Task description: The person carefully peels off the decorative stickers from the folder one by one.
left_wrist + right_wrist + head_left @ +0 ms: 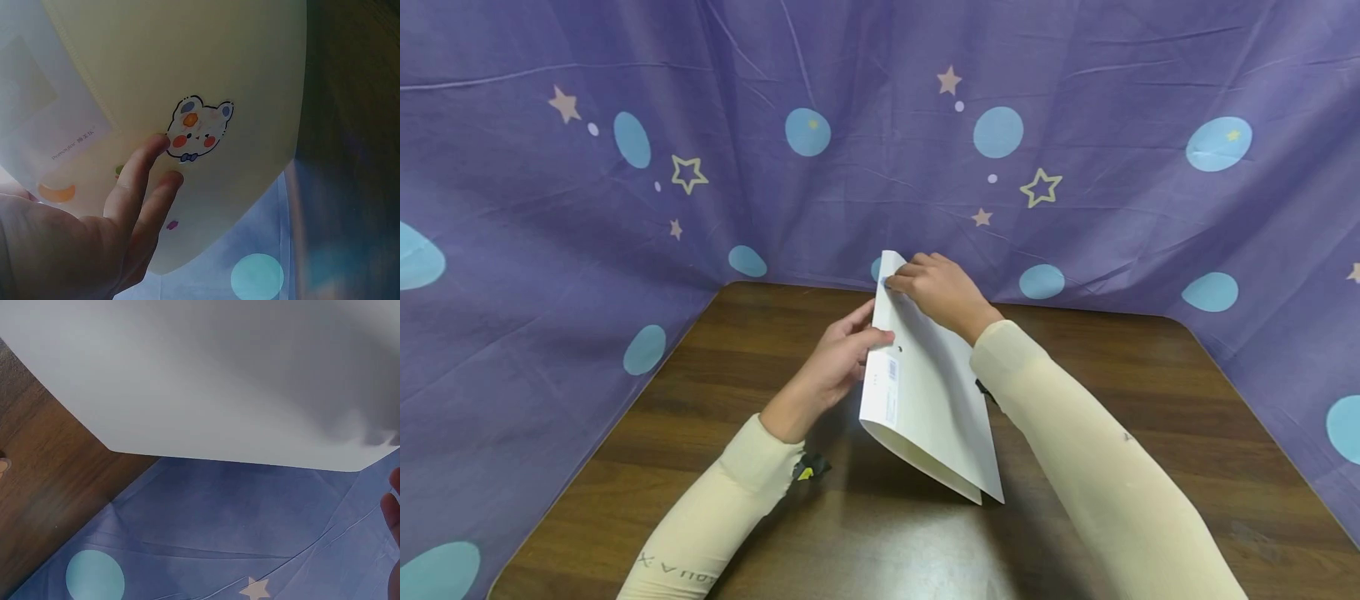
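A white folder (pixel 928 375) stands tilted on the table, its spine uppermost and its covers hanging down, slightly apart at the near end. My left hand (pixel 835 358) grips the spine midway, thumb on the near face. In the left wrist view, the fingers of my left hand (pixel 134 212) lie against the pale cover (pixel 219 50), beside a bear-face sticker (pixel 200 131). Toward the spine's far end, my right hand (pixel 943 287) has bent fingers on the folder, by a small bluish patch (pixel 885 282); its thumb is hidden. Only fingertips (pixel 390 509) of that hand show in the right wrist view.
The brown wooden table (pixel 700 400) lies beneath the folder. A purple curtain (pixel 880 192) with stars and blue dots hangs behind and along both sides. A small dark and yellow item (pixel 808 468) shows by the left cuff.
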Demonstrator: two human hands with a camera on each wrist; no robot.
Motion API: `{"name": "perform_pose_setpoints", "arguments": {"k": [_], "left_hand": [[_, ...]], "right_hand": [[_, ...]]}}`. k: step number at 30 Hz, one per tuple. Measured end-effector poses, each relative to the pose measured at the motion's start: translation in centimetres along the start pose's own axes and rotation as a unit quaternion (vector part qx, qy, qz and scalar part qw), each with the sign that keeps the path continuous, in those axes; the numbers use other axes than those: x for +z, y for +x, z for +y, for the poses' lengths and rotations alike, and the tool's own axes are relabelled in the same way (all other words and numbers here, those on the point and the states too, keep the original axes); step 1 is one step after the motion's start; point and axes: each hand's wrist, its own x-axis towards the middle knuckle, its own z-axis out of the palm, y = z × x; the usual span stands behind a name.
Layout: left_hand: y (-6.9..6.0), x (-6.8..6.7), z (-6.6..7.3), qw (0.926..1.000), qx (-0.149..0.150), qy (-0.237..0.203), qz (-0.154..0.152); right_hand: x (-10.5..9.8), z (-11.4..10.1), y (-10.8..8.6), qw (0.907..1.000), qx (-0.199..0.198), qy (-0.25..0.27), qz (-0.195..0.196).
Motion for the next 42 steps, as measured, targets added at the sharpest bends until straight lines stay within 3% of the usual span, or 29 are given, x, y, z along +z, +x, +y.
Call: {"name": "perform_pose_setpoints", "arguments": {"k": [19, 24, 27, 31, 34, 42], "left_hand": [[-0.3, 0.0, 0.0, 0.9999, -0.005, 0.008, 0.004], [-0.3, 0.0, 0.0, 0.9999, -0.005, 0.011, 0.006], [-0.3, 0.0, 0.0, 0.9999, -0.006, 0.012, 0.008], [-0.3, 0.1, 0.1, 0.9999, -0.008, 0.012, 0.009], [-0.3, 0.0, 0.1, 0.9998, -0.005, 0.016, 0.006], [-0.3, 0.1, 0.1, 0.9999, -0.004, 0.015, 0.003]], "right_hand": [[0.3, -0.5, 0.4, 0.9989, -0.021, -0.040, -0.011], [0.5, -0.8, 0.7, 0.9991, 0.028, 0.023, -0.024], [0.6, -1.0, 0.9, 0.9892, 0.096, 0.107, -0.031], [0.7, -1.1, 1.0, 0.9641, 0.168, 0.204, -0.022], [0.7, -1.0, 1.0, 0.9529, 0.185, 0.240, -0.005], [0.8, -0.8, 0.7, 0.9334, 0.214, 0.287, 0.015]]}}
